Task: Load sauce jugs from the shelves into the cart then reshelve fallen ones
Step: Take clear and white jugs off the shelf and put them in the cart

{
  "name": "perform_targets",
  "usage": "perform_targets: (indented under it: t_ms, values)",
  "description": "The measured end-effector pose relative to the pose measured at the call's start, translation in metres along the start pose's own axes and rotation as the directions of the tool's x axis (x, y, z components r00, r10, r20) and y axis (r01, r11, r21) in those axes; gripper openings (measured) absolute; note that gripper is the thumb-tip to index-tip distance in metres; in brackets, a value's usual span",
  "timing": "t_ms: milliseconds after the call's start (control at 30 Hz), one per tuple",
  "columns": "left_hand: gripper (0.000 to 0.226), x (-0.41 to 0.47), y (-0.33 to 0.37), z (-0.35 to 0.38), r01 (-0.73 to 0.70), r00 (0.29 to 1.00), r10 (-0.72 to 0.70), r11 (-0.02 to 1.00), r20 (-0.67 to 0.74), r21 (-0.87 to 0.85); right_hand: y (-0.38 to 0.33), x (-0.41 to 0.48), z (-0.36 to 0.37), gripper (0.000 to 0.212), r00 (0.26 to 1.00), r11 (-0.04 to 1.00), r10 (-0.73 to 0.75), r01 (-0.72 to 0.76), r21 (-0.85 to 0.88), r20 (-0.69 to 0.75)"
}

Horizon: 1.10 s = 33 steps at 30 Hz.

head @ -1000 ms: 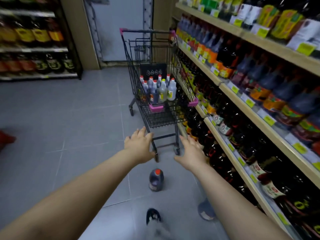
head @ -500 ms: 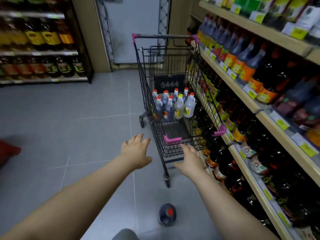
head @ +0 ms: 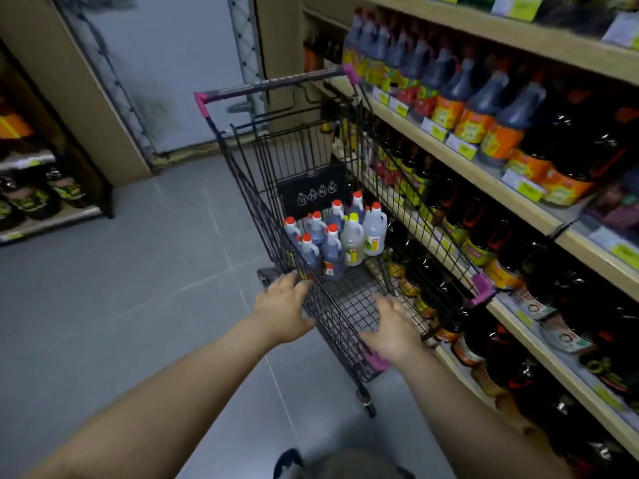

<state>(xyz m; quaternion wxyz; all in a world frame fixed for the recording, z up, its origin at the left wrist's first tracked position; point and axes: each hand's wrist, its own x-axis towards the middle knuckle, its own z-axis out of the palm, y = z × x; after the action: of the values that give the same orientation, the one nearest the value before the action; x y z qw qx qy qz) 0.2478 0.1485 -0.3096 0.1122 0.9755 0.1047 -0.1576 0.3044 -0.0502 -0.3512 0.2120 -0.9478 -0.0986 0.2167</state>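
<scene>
A black wire cart (head: 349, 307) with pink corner caps stands beside the right-hand shelves. Several sauce jugs (head: 333, 236) with red caps, some dark and two pale, stand upright at its far end. My left hand (head: 281, 311) is open, its fingers at the cart's left rim. My right hand (head: 392, 324) is open over the near end of the basket and holds nothing. The jug that lay on the floor is out of view.
Wooden shelves (head: 484, 174) packed with dark sauce jugs run along the right, close to the cart. Another shelf unit (head: 45, 216) stands at the far left. Grey tiled floor (head: 121, 288) lies between them, with a pale door behind. My shoe (head: 288, 461) shows at the bottom.
I have stepped closer to the cart, and both hands have come forward to its near end. The fallen jug on the floor has passed out of view below.
</scene>
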Motion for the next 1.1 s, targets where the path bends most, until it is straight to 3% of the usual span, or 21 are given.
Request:
perform_targets:
  t_ms: [167,367,467,633,733,767,833,900,1000,1100]
  values:
    - [0.083,0.081,0.005,-0.014,-0.202,0.978,0.202,0.979,0.057,-0.01,-0.005,0.055,-0.016,0.082,0.996,0.996,0.088,-0.087,0.01,-0.034]
    - [0.086,0.18,0.011,-0.02,-0.25,0.947,0.254,0.967,0.199,-0.044,0.001,0.138,-0.044,0.082,0.988,0.988,0.154,-0.154,0.006,0.005]
    - [0.085,0.229,0.014,-0.016,-0.192,0.935,0.233,0.966,0.268,-0.17,0.006,0.177,-0.056,0.082,0.982,0.982,0.185,-0.186,0.027,0.023]
    - [0.034,0.294,0.025,-0.009,0.066,0.93,0.125,0.869,0.346,-0.491,0.01,0.238,-0.068,0.069,0.971,0.963,0.237,-0.232,0.134,-0.018]
    - [0.058,0.333,0.032,0.006,0.173,0.905,0.102,0.799,0.413,-0.576,0.011,0.271,-0.068,0.062,0.957,0.948,0.277,-0.256,0.19,-0.091]
    - [0.053,0.347,0.032,0.013,0.206,0.898,0.083,0.789,0.433,-0.579,0.012,0.282,-0.067,0.062,0.951,0.939,0.296,-0.273,0.211,-0.086]
    - [0.03,0.371,0.034,0.023,0.365,0.851,0.041,0.672,0.524,-0.645,0.015,0.303,-0.063,0.064,0.938,0.913,0.337,-0.306,0.271,-0.077]
    - [0.014,0.389,0.037,0.028,0.564,0.767,0.014,0.462,0.642,-0.684,0.019,0.322,-0.058,0.064,0.922,0.876,0.381,-0.338,0.343,-0.063]
    - [0.017,0.412,0.046,0.042,0.744,0.654,-0.008,0.184,0.756,-0.642,0.024,0.347,-0.048,0.059,0.898,0.821,0.439,-0.386,0.421,-0.033]
    - [0.019,0.429,0.054,0.058,0.815,0.58,-0.022,0.021,0.814,-0.58,0.029,0.368,-0.038,0.057,0.88,0.801,0.474,-0.421,0.426,-0.021]
